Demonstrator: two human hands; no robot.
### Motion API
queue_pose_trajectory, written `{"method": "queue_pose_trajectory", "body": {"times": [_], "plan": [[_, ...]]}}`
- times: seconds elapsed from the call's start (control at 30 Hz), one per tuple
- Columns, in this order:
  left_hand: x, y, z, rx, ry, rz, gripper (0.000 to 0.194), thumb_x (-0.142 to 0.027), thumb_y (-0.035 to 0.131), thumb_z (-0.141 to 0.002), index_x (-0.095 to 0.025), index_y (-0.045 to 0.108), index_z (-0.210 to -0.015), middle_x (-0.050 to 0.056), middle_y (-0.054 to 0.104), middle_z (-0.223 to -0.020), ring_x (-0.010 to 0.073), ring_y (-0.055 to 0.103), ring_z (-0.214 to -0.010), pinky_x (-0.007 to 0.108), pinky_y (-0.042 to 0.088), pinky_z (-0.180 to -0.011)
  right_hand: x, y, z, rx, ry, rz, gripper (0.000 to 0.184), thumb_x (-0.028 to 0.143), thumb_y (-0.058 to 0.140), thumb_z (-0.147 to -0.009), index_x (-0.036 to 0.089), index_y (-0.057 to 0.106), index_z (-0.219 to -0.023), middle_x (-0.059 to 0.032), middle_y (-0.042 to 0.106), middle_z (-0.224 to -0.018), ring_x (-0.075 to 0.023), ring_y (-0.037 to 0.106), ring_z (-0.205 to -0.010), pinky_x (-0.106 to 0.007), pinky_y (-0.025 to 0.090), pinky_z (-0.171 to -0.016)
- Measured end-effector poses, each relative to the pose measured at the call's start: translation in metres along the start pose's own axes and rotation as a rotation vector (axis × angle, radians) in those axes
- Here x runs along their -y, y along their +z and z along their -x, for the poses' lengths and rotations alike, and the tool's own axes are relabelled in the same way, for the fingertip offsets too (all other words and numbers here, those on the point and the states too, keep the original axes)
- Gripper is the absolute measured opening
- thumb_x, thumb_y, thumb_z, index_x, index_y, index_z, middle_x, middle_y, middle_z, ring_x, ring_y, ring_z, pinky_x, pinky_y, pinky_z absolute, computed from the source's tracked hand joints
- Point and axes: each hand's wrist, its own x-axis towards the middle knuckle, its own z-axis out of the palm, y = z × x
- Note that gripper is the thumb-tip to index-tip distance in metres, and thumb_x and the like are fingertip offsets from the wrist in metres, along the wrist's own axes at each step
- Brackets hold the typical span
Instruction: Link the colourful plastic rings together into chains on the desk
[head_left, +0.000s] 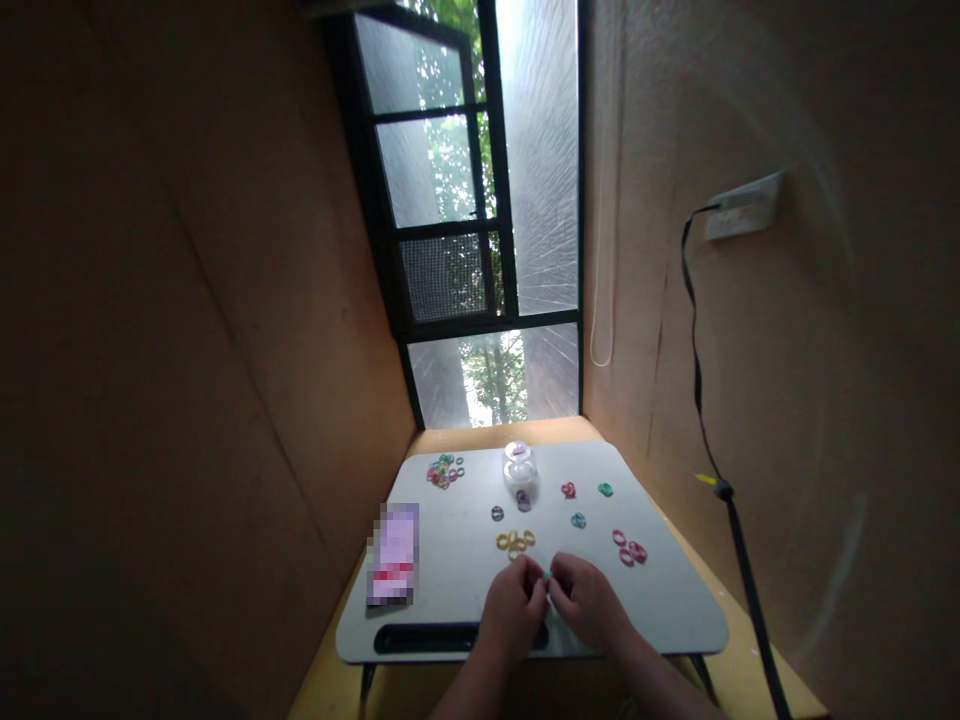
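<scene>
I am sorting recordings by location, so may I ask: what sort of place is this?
Probably a narrow indoor nook, perhaps in a home: it has a tall window, a wall outlet and a small white table.

The pinched piece (547, 575) is green. On the white tabletop (457, 570), a ring pile (442, 472) mixes colours at ten o'clock; pink rings (636, 551) sit at three, yellow rings (514, 542) centrally.

A bright, dark-framed window (480, 225) stands between two brown walls (247, 290)
</scene>
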Motion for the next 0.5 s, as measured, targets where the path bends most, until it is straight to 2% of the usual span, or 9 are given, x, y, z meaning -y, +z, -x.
{"method": "queue_pose_trajectory", "body": {"times": [0.5], "plan": [[0.0035,0.0036,0.0000,0.012,0.002,-0.062,0.005,-0.020,0.054,-0.082,-0.019,0.056,-0.078,0.000,0.063,-0.073,0.0147,0.055,-0.069,0.025,0.036,-0.064,-0.0001,-0.0006,0.0000,0.002,-0.001,-0.016,0.009,0.020,0.048,-0.076,0.021,0.046,-0.068,0.0022,0.053,-0.063,-0.0134,0.047,-0.061,-0.024,0.029,-0.058]]}}
